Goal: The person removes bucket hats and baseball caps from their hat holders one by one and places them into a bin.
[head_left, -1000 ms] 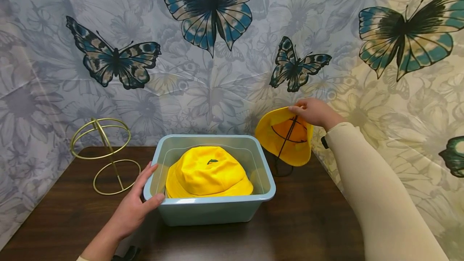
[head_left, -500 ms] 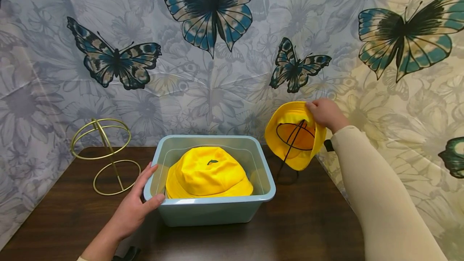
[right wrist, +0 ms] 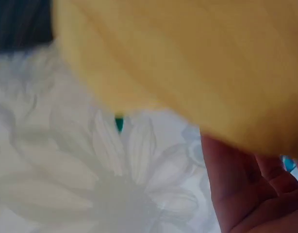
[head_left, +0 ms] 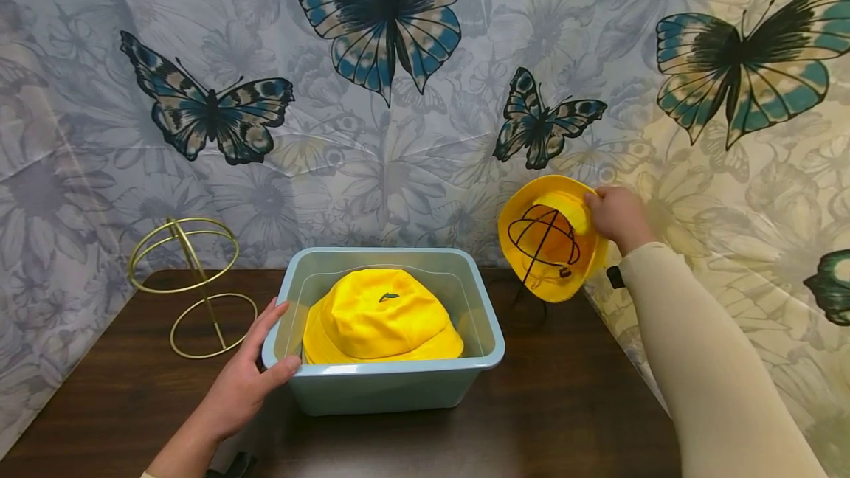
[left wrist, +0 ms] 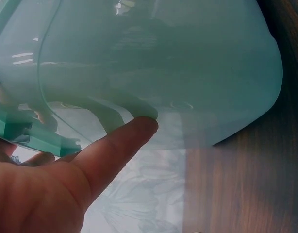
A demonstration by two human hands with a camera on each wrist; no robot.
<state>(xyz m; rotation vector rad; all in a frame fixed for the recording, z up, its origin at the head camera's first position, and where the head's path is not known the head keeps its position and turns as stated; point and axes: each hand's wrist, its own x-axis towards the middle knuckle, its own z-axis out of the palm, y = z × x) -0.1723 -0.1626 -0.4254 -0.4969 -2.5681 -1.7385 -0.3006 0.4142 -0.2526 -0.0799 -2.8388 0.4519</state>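
In the head view my right hand (head_left: 620, 216) pinches the brim of a yellow bucket hat (head_left: 518, 205), its hollow side facing me. A black wire hat stand (head_left: 531, 262) overlaps that hollow. The hat (right wrist: 188, 63) is a blur in the right wrist view, with my fingers (right wrist: 231, 179) under its edge. My left hand (head_left: 242, 382) holds the near left corner of a pale blue plastic tub (head_left: 392, 389); one digit lies along the tub's outer wall (left wrist: 163, 63) in the left wrist view. Another yellow bucket hat (head_left: 378, 316), with a small leaf design, sits inside the tub.
A gold wire hat stand (head_left: 214, 316) stands left of the tub on the dark wooden table (head_left: 558, 397). Close behind the table hangs a butterfly-print cloth (head_left: 398, 190).
The right hand has moved right and slightly down, shifting the hat right and turning its hollow further toward me, exposing more of the black stand. The left hand and tub stay put.
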